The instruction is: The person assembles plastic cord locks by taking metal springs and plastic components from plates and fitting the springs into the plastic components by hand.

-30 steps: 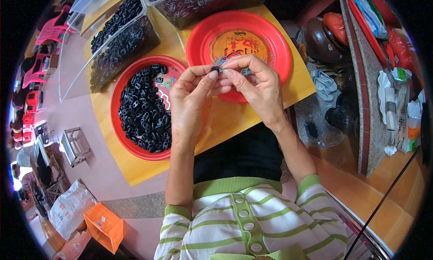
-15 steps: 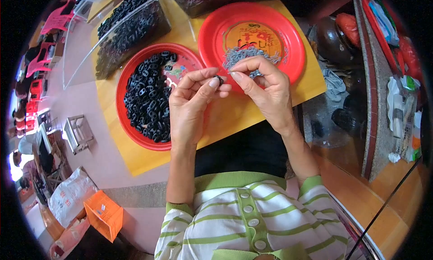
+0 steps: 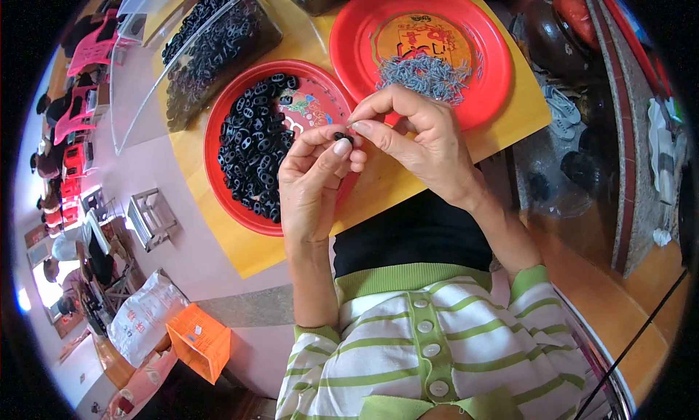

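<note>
My left hand (image 3: 314,174) pinches a small black oval part (image 3: 341,137) between thumb and forefinger. My right hand (image 3: 419,140) meets it from the right, its fingertips closed on a thin grey metal piece at the black part. Both hands hover over the near rim of a red plate (image 3: 218,121) heaped with several black oval parts (image 3: 255,151). Beyond them a second red plate (image 3: 495,56) carries a pile of small grey metal pieces (image 3: 426,74).
The plates stand on a yellow table (image 3: 233,238). A clear plastic bin of black parts (image 3: 218,41) sits at the table's far left. An orange crate (image 3: 198,340) and a white bag (image 3: 142,314) lie on the floor at the left. A cluttered shelf (image 3: 655,129) runs along the right.
Both hands have drawn back from the grey pile toward me and a little lower, still joined at the fingertips.
</note>
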Demonstrator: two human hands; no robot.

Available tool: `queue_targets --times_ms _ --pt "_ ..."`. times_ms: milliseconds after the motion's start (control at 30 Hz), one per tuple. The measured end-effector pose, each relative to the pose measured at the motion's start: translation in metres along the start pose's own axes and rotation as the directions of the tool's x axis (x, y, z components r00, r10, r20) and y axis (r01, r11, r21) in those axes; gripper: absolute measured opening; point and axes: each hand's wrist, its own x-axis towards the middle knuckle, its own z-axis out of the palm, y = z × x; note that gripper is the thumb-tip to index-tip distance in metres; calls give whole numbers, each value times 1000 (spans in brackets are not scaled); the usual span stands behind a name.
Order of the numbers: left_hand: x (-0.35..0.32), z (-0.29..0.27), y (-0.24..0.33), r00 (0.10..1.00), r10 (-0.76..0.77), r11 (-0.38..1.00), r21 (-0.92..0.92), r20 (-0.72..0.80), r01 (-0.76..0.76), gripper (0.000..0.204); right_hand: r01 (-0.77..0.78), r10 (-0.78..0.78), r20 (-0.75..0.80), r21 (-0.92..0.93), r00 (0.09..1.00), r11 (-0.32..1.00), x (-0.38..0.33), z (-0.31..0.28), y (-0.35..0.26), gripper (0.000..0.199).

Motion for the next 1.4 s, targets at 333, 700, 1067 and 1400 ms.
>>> queue_targets --times_ms 333,700,1067,1400 --pt "-6 -14 -2 1000 5 992 -124 0 -5 12 51 -46 59 -81 997 995 -1 2 3 7" --pt "-12 -10 2 999 -12 998 -66 -45 9 15 88 -87 65 -17 994 996 -4 6 1 7" --pt "-14 -11 0 999 39 999 28 -22 -39 14 84 -76 86 -89 993 993 -4 9 1 7" --pt "-17 -10 2 996 58 993 110 -64 -50 15 83 -69 123 -115 990 990 -4 9 0 8"
